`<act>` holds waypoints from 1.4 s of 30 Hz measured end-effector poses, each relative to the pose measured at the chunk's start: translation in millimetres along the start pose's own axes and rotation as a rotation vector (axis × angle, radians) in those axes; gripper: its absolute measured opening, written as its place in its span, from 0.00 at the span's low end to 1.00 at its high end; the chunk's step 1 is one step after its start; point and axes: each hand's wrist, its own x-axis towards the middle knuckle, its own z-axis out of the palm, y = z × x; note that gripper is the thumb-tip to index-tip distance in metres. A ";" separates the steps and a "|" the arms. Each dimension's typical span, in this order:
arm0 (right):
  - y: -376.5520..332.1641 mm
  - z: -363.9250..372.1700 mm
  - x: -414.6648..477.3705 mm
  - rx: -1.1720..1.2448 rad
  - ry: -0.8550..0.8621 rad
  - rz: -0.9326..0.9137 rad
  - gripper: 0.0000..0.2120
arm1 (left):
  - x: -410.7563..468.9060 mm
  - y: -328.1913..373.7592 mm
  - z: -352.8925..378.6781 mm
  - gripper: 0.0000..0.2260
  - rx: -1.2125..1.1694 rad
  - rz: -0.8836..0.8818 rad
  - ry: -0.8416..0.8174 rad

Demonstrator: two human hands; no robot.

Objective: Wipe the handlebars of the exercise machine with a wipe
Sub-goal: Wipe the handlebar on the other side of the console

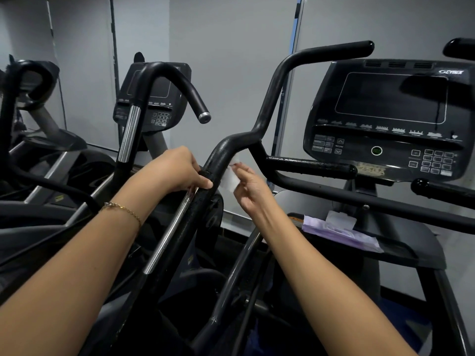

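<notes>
A long black handlebar [272,98] of the exercise machine rises from the lower middle and bends up to the right. My left hand [177,170] grips its lower grip section, thumb across the front. My right hand [250,187] pinches a small white wipe [230,177] and holds it against the right side of the same bar, just below the bend. A shorter black side handle [311,165] sticks out to the right under the console.
The machine's black console [390,119] stands at the right. A purple pack of wipes [339,233] lies on the ledge below it. A second machine with a curved handlebar [177,80] stands at the left, in front of a grey wall.
</notes>
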 end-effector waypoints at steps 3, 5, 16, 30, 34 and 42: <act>-7.7 5.4 -3.4 -0.142 0.064 -0.079 0.11 | -1.2 -0.1 0.4 0.16 0.003 -0.003 0.003; -6.4 10.3 -10.8 -0.217 0.099 -0.118 0.11 | -2.8 1.7 0.6 0.16 0.000 -0.006 0.004; -38.6 21.6 -20.9 -1.080 -0.109 -0.784 0.04 | -9.2 -3.4 4.9 0.17 -0.067 0.009 0.038; -68.0 47.9 -0.6 -1.999 -0.550 -0.900 0.10 | -11.8 -12.1 4.2 0.16 -0.141 0.034 0.028; -50.2 34.8 -19.0 -2.044 -0.856 -1.054 0.12 | -8.7 -15.0 6.2 0.14 -0.148 0.043 0.039; -52.8 33.8 -4.2 -2.053 -0.698 -1.135 0.14 | -9.5 -16.0 6.6 0.15 -0.174 0.043 0.039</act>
